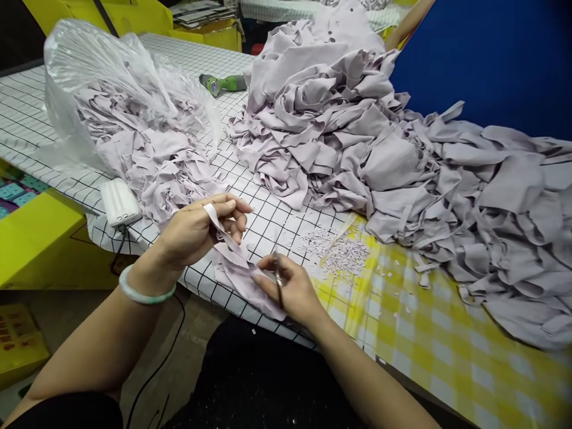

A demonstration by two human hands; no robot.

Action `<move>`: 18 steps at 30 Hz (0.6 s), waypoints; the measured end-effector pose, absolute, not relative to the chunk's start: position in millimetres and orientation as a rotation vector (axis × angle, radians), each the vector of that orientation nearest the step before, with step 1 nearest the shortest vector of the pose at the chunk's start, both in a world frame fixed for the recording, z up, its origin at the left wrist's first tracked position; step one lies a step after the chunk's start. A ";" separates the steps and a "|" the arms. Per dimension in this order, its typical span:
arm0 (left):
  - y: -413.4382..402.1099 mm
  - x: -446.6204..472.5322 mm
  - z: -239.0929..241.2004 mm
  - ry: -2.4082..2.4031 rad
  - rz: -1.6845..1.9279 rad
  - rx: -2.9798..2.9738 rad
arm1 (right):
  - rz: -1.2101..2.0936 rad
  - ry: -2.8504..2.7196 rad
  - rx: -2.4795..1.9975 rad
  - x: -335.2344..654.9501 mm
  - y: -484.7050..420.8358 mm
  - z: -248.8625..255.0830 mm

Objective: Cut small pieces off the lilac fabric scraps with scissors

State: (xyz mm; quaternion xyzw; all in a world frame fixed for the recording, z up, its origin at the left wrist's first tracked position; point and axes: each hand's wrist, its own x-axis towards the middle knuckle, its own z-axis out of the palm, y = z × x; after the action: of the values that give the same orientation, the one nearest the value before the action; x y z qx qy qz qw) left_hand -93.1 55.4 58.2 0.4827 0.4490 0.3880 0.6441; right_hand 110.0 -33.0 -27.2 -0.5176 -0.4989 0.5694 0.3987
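My left hand (196, 229) pinches the end of a pale lilac fabric strip (235, 262) between thumb and fingers, just above the table's near edge. My right hand (290, 289) is closed round small metal thread snips (278, 280), their tips at the strip. The strip runs between both hands and drapes over the table edge. A jade bangle (143, 292) sits on my left wrist. A scatter of tiny white clippings (335, 250) lies just beyond my right hand.
A big heap of lilac fabric pieces (357, 137) fills the table's right and back. A clear plastic bag (111, 89) holds more pieces at left. A white power bank (120, 202) and a green tool (221, 83) lie on the checked cloth (268, 220). Another person's arm (404, 27) shows at the back.
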 end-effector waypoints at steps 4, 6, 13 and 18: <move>52.8 -115.3 55.4 1.310 0.775 1.655 | 1.573 -1.089 -1.314 102.8 -20.3 -29.2; 45.8 -117.9 48.1 1.288 0.591 2.028 | 1.532 -1.090 -1.308 110.5 -18.8 -26.4; 32.8 -57.7 27.6 0.822 0.393 1.915 | 1.495 -1.222 -1.233 134.1 -17.1 -12.6; 44.1 -56.5 36.8 0.902 0.185 1.532 | 1.493 -1.307 -1.220 152.7 -13.6 -10.6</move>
State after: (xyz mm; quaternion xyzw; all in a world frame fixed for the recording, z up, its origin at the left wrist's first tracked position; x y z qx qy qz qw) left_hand -56.5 44.1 36.8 0.6680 0.3933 0.0805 0.6266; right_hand 152.7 -13.6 -10.6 -0.4811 -0.5155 0.5889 0.3949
